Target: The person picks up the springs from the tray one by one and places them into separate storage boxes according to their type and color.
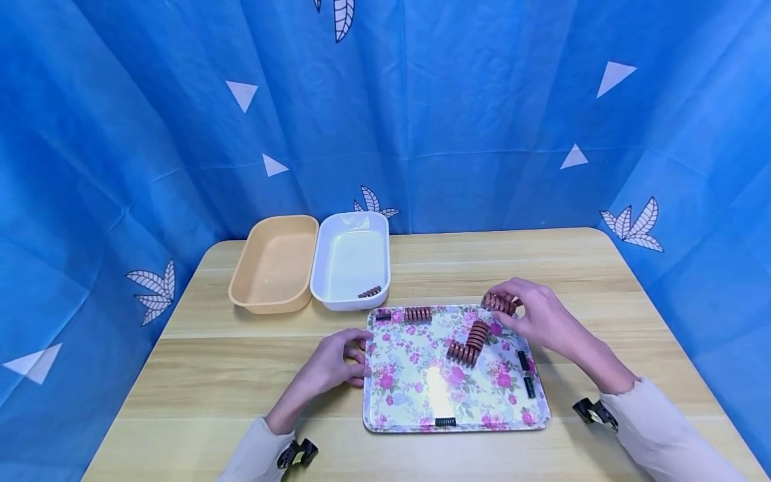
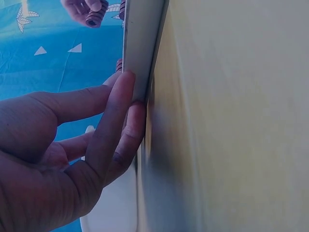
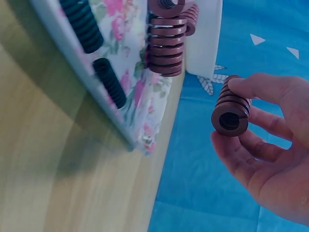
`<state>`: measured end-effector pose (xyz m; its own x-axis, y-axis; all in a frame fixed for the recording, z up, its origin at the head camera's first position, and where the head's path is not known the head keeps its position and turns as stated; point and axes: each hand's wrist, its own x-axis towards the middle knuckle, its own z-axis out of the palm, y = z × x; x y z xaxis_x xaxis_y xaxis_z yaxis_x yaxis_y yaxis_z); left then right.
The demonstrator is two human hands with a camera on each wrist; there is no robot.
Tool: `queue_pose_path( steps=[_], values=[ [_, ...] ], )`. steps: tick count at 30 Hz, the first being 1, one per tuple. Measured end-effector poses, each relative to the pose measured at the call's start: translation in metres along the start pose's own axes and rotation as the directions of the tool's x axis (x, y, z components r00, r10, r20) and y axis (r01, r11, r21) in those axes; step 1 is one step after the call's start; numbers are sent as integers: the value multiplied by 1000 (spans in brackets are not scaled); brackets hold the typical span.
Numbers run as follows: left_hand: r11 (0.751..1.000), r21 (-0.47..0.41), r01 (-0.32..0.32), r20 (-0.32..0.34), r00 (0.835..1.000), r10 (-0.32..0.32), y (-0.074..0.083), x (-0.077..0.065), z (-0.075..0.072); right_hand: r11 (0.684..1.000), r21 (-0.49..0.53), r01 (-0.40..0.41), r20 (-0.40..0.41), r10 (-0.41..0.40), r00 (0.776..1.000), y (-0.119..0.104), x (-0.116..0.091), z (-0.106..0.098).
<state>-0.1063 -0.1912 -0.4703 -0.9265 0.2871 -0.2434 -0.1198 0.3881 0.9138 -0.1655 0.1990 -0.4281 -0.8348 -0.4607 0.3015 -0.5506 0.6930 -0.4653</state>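
Note:
My right hand (image 1: 533,311) pinches a brown coil spring (image 3: 231,108) between thumb and fingers, above the far right corner of a floral tray (image 1: 409,402). In the right wrist view the spring's hollow end faces the camera. At the tray's left edge, my left hand (image 2: 72,140) grips the rim, with fingers against its outer side. Near the tray's middle right, two brown springs (image 1: 478,335) touch each other. Another brown spring (image 1: 417,314) lies by the far rim. Several black springs (image 1: 446,422) rest along the tray's edges.
A white bin (image 1: 322,268) with a small brown spring (image 1: 370,292) inside stands behind the tray, to the left. Beside it is an orange bin (image 1: 274,308). Both stand on a wooden table (image 1: 199,395), with a blue curtain (image 1: 452,120) around its back and sides.

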Motion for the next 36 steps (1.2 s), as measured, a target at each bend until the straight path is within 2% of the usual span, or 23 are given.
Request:
queue_pose_path(
  steps=[6,25,36],
  values=[
    [1000,-6,2,1,1000,-2,-1,0,0,999,16,36,-16,-36,999,-6,10,0],
    [1000,0,9,-6,1000,-9,0,1,0,993,46,110,7,-110,994,-32,53,7],
    [1000,-4,14,-5,1000,-14,1,-1,-1,989,92,115,45,-120,992,-43,77,17]
  ],
)
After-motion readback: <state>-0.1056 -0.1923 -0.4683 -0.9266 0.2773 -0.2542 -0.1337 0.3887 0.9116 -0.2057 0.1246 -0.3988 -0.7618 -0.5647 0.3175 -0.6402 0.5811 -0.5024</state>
